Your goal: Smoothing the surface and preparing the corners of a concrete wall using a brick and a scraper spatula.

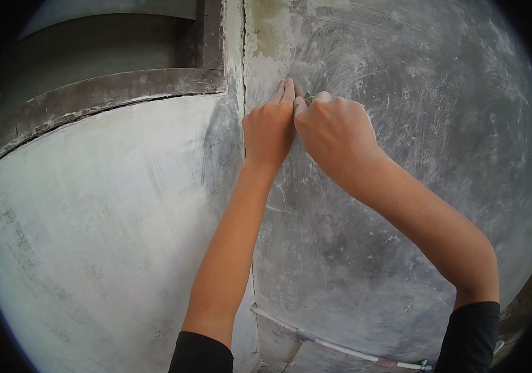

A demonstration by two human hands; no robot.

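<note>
Carefully, we keep our right hand clenched on the small tool, left hand flat-fingered bracing it, working steadily along the wall corner.

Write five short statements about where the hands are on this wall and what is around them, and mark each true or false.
1. Both hands are pressed close together against the wall. True: the left hand and right hand meet beside the vertical corner joint.
2. A small tool shows between the hands. True: a small brownish tool peeks out above the fingers, mostly hidden.
3. The wall is covered in glossy blue tiles. False: the wall is grey plaster with swirled smear marks.
4. The person wears thick work gloves. False: both hands are bare; dark sleeves end above the elbows.
5. A dark window frame sits at upper left. True: the dark frame runs above the pale wall surface.
</note>
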